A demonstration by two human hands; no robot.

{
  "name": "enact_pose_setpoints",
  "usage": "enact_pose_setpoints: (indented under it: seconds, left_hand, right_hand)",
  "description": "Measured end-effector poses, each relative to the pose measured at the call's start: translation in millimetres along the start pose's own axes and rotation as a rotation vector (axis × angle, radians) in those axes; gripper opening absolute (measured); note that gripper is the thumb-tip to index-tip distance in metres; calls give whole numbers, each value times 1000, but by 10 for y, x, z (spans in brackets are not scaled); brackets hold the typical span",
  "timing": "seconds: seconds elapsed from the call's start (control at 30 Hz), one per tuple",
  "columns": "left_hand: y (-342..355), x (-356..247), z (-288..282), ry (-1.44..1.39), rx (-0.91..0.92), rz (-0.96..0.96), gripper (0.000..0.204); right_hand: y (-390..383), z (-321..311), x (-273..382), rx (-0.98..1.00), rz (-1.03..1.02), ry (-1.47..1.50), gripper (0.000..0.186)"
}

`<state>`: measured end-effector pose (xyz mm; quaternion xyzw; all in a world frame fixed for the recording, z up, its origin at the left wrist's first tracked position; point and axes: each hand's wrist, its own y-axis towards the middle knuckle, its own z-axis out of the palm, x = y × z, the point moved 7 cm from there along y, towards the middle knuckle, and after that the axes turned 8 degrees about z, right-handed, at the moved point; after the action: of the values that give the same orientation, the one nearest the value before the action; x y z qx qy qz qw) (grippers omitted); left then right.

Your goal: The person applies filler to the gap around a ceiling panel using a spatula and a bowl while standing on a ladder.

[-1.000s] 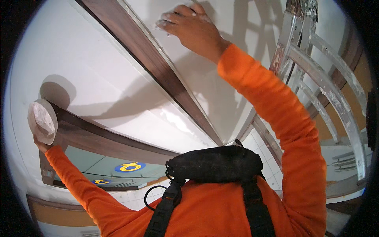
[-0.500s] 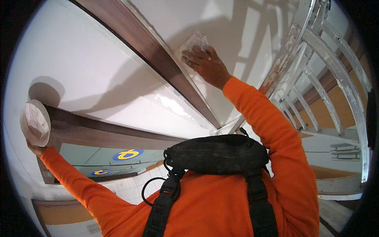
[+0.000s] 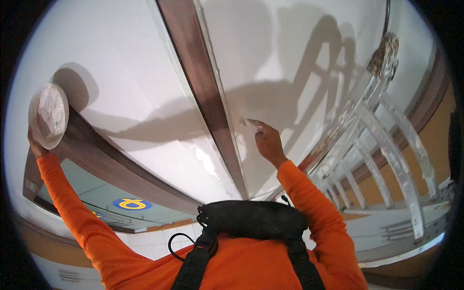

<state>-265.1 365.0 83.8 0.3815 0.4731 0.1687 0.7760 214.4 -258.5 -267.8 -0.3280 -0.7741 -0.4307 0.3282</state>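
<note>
Down the white ceiling panel [image 3: 299, 72] our right hand [image 3: 267, 143] has dropped, gripping a small scraper [image 3: 249, 123] against it beside the brown beam [image 3: 203, 92], while our left hand [image 3: 36, 145] still holds the round plaster-laden plate [image 3: 47, 115] aloft.

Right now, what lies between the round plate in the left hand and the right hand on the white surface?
In the head view, a dark brown beam crosses between the round plate and the right hand, with bare white surface on both sides.
</note>
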Motion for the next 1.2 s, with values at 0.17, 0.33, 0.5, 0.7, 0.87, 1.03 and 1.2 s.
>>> enact_pose_setpoints:
  seconds: [0.17, 0.33, 0.5, 0.7, 0.87, 1.03, 1.2]
  left_hand:
    - [-25, -97, -215, 8, -2, 47, 62]
    - [-287, 40, 107, -48, -147, 91, 62]
    - [-475, 33, 280, 163, -156, 151, 69]
    - [-566, -86, 153, 82, -11, 118, 73]
    - [-487, -72, 270, -11, -92, 136, 72]
    - [-583, -139, 342, -48, -138, 175, 71]
    - [-856, -73, 801, -465, -199, 68, 68]
  right_hand:
    - [365, -329, 490, 152, 453, 877, 43]
    - [745, -732, 1140, 203, 234, 969, 43]
    - [830, -895, 1677, 300, 24, 939, 46]
    - [678, -987, 2222, 130, 6, 987, 43]
    - [1229, -1418, 3177, 46, -594, 401, 38]
    - [1221, -1412, 4454, -425, -1352, -678, 47]
    - [1584, -1364, 4637, -478, -1514, -1112, 55]
